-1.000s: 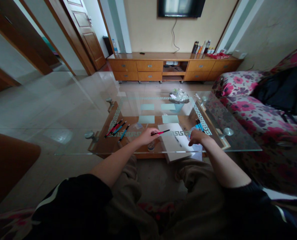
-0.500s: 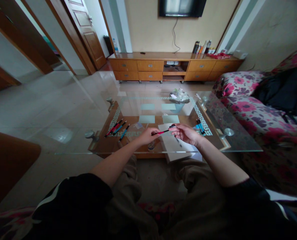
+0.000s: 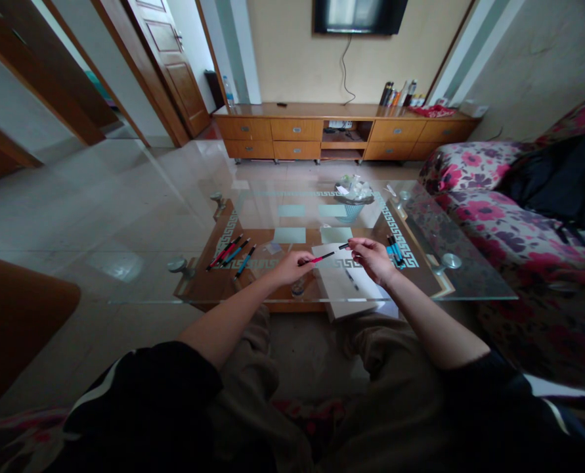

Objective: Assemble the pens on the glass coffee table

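Observation:
My left hand (image 3: 295,266) is closed round the lower end of a red and black pen (image 3: 322,257) held over the glass table (image 3: 459,289). A short way off the pen's tip, my right hand (image 3: 371,257) pinches a small black pen cap (image 3: 344,246). Below both hands lies a white box (image 3: 344,289) with a dark pen on it. Several red and blue pens (image 3: 230,252) lie on the glass to the left. A few blue pens (image 3: 394,249) lie to the right of my right hand.
A small basket (image 3: 352,197) of crumpled paper sits at the table's far side. A floral sofa (image 3: 499,197) runs along the right. A wooden cabinet (image 3: 344,131) lines the far wall under a television. A brown piece of furniture (image 3: 16,322) stands at the left.
My right hand rose from the white box to the pen's tip, then drew back to the right with the black cap, which now sits apart from the pen. My left hand stayed put.

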`<state>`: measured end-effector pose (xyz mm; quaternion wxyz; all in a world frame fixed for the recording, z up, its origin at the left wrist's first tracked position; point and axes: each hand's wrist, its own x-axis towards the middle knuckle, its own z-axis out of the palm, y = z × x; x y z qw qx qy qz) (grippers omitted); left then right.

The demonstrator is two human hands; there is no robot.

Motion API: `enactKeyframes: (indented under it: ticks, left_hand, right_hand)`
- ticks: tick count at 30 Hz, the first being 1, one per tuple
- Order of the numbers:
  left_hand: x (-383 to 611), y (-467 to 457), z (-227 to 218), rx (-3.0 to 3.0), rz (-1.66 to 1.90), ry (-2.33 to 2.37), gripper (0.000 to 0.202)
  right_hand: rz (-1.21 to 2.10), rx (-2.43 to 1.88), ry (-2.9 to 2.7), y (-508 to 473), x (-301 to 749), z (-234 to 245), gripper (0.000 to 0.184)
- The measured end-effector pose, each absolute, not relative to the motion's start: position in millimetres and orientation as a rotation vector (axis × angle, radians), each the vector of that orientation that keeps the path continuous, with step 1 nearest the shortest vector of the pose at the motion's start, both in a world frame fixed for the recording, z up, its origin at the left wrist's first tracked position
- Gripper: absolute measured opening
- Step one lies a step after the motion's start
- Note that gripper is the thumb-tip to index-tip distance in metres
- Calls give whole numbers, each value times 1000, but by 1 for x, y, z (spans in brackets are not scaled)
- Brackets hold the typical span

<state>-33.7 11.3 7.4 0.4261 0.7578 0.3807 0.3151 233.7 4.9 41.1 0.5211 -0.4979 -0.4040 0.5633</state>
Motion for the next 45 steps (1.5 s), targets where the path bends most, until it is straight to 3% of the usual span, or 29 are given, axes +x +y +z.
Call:
enactKeyframes:
  ticks: [6, 14, 45]
  left_hand:
    - [-34, 12, 8, 1894, 797, 982, 30]
    - [-35, 13, 7, 1904, 792, 949, 30]
    - [-33, 9, 14, 2035, 793, 990, 26]
  right_hand:
    - [1137, -1299, -1200, 7, 236, 35, 50]
    - [1213, -1292, -1252, 3, 230, 39, 53]
    - [1232, -1216, -1672, -2, 223, 31, 38]
